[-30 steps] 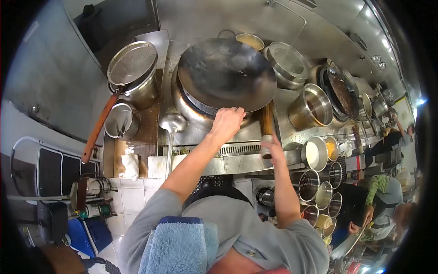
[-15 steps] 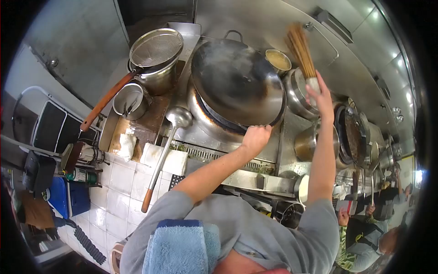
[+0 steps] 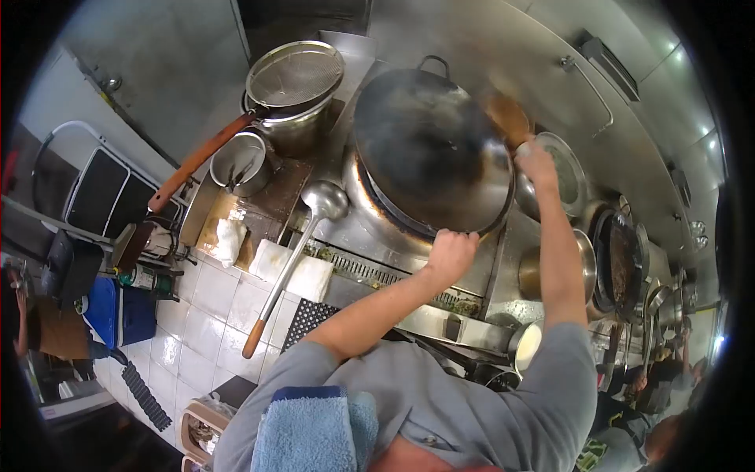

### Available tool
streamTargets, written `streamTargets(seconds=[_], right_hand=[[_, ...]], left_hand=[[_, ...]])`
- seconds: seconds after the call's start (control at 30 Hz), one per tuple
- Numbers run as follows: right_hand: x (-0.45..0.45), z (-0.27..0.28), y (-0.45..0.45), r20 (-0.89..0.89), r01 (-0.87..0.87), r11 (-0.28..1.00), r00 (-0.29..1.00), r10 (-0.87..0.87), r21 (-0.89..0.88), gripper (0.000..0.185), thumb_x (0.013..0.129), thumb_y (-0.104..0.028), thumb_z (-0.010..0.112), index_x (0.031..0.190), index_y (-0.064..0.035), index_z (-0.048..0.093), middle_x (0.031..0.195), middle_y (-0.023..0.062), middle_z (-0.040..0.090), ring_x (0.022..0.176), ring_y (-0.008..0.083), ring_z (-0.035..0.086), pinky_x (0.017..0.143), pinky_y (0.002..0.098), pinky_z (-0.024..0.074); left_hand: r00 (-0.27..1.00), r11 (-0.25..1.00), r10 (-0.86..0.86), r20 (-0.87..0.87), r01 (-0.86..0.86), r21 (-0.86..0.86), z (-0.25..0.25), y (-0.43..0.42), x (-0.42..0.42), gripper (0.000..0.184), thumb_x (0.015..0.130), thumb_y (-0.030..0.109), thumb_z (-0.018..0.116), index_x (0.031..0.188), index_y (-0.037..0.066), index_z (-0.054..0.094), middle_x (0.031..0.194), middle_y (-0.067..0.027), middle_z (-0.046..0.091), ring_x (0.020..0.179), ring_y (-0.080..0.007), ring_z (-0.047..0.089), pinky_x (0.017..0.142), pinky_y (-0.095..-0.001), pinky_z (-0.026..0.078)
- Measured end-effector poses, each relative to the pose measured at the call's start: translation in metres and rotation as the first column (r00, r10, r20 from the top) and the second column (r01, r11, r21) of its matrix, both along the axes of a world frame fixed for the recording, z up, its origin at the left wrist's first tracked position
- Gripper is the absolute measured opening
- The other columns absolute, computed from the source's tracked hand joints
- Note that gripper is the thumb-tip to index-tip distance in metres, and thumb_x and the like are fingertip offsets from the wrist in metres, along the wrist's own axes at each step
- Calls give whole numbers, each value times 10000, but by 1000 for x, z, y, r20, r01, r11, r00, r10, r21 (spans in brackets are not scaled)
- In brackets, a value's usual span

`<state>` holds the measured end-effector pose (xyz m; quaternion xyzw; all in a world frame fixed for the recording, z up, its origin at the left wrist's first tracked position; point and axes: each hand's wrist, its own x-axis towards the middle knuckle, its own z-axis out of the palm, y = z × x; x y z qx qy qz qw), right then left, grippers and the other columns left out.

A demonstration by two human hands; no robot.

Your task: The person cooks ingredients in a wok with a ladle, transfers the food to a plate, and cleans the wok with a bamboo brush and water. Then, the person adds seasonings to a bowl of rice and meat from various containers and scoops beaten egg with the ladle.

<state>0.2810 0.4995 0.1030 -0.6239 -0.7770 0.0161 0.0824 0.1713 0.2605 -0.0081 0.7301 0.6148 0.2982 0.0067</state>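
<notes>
A large dark wok (image 3: 429,149) sits tilted on the burner ring, with smoke hanging over its blackened inside. My left hand (image 3: 454,256) is closed at the wok's near rim; the part it grips is hidden under my fingers. In my right hand (image 3: 537,164) is a bamboo wok brush (image 3: 507,118), held by its pale handle end. The bristles are blurred and lie beside the wok's far right rim, over a small metal pot there. Whether they touch the wok I cannot tell. Left of the burner, a long-handled ladle (image 3: 324,200) rests with its wooden grip toward me.
A mesh strainer (image 3: 295,75) lies across a steel pot at the back left, near a smaller metal pot (image 3: 240,165). Folded white cloths (image 3: 291,271) lie along the front edge. Right of the wok stand a steel pot (image 3: 562,263) and another wok (image 3: 617,256). People are at the far right.
My right hand has swung the brush down and left toward the wok's far right rim. My left hand stays at the near rim. The view has shifted slightly.
</notes>
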Motion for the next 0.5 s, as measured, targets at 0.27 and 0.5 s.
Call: streamTargets(seconds=[0.27,0.5], right_hand=[[-41,-31,-74,-320,-281,551,947,27,-786,737,725,-277,728,1391,-155,436,1017,141,662,900,283,627,804,355,509],[9,48,-64,292,-353,892,854,431,-282,619,682,-215,717,1277,-152,560,1108,162,647,1009,351,610,907,412,477]], left_hand=[[1000,1000,-5,7,5,7,0,6,-3,45,780,149,574,763,113,553,606,-71,628,574,-234,642,567,-361,484],[1000,999,-28,-4,28,-25,1,-1,-5,60,741,137,588,788,109,565,619,-71,637,583,-233,648,565,-356,476]])
